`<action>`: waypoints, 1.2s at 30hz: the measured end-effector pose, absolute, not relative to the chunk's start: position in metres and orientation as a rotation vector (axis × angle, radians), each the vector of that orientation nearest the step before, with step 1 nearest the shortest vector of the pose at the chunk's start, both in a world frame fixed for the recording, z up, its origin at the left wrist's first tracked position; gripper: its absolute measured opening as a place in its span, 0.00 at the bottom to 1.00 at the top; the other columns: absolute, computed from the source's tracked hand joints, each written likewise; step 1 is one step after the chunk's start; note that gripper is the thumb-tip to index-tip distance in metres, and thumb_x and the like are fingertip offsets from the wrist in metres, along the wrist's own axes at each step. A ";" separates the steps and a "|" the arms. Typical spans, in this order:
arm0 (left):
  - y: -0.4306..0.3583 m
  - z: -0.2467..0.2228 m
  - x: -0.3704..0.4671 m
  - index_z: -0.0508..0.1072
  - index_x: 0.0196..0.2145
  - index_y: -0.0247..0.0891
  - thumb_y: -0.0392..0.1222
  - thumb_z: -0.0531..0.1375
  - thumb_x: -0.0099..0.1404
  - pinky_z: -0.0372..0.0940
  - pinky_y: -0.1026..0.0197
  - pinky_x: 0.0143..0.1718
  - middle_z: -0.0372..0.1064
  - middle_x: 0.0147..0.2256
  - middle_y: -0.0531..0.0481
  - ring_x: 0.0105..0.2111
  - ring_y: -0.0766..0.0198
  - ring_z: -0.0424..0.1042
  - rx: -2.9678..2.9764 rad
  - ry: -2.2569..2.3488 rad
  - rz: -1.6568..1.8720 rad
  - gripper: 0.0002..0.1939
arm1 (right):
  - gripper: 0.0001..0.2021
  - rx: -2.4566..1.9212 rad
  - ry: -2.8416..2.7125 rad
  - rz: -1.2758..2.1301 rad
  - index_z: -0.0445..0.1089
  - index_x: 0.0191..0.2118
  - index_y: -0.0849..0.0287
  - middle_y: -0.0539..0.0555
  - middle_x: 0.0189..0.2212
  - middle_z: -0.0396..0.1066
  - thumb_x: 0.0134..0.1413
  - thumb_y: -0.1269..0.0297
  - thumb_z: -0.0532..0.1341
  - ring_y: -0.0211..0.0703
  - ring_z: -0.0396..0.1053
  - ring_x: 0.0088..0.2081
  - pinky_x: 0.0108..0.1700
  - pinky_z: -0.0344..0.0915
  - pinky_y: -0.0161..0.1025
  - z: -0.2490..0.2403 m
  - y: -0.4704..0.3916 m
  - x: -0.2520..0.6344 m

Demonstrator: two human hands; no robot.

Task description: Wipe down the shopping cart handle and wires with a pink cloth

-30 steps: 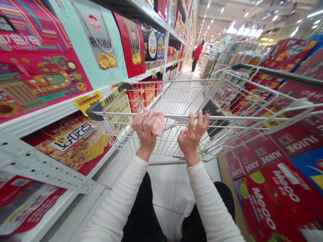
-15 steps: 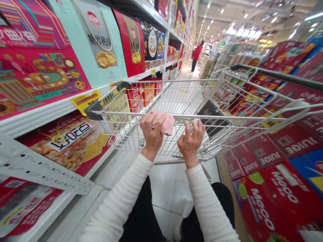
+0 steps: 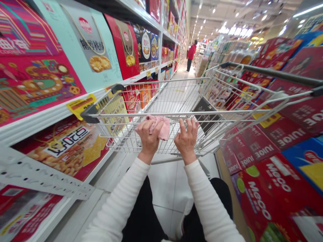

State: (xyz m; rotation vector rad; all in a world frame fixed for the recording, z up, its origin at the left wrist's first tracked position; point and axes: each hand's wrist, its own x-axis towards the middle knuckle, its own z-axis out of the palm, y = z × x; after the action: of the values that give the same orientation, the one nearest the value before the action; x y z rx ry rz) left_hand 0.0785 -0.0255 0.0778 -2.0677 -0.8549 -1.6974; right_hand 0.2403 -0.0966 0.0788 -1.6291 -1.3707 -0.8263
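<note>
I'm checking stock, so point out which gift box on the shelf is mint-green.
The mint-green carton with the cord handle, between the pink patterned carton and the red carton; neither neighbour is mainly green.

Food shop, wire cart (image 3: pixel 205 116), cookie boxes (image 3: pixel 83 43) on shelves (image 3: pixel 54 110) left of it, drink boxes (image 3: pixel 263 143) piled right of it

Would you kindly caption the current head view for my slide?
Left hand holding a pink cloth at a wire shopping cart, right hand alongside.
</note>
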 end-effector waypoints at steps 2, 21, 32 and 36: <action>-0.019 0.076 0.087 0.80 0.51 0.51 0.42 0.57 0.74 0.55 0.47 0.61 0.72 0.52 0.43 0.58 0.53 0.64 -2.091 -0.865 -1.641 0.14 | 0.30 -1.646 -1.383 -0.833 0.68 0.63 0.59 0.64 0.61 0.66 0.54 0.77 0.54 0.58 0.52 0.73 0.72 0.54 0.68 0.079 -0.097 0.241; -0.019 0.067 0.100 0.80 0.46 0.48 0.40 0.57 0.74 0.59 0.50 0.58 0.71 0.47 0.44 0.53 0.55 0.65 -1.985 -0.777 -1.640 0.11 | 0.32 -1.669 -1.382 -0.846 0.69 0.63 0.58 0.63 0.62 0.66 0.53 0.79 0.53 0.55 0.51 0.73 0.72 0.55 0.64 0.079 -0.098 0.242; -0.043 0.066 0.089 0.76 0.55 0.48 0.37 0.57 0.74 0.59 0.50 0.58 0.69 0.51 0.43 0.57 0.54 0.64 -2.109 -0.766 -1.655 0.16 | 0.31 -1.654 -1.342 -0.862 0.70 0.62 0.58 0.63 0.61 0.67 0.53 0.79 0.53 0.56 0.54 0.71 0.71 0.55 0.63 0.078 -0.096 0.240; -0.038 0.075 0.107 0.77 0.53 0.50 0.37 0.59 0.73 0.58 0.49 0.60 0.69 0.51 0.44 0.57 0.54 0.63 -2.062 -0.704 -1.687 0.14 | 0.29 -1.674 -1.326 -0.905 0.69 0.63 0.56 0.63 0.61 0.69 0.56 0.77 0.55 0.56 0.57 0.70 0.68 0.55 0.59 0.078 -0.100 0.238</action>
State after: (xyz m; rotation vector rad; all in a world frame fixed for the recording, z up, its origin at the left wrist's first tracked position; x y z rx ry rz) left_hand 0.1071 -0.0384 0.0745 -2.0615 -0.7039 -1.6873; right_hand 0.2377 -0.0996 0.0781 -1.6738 -1.3262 -0.9051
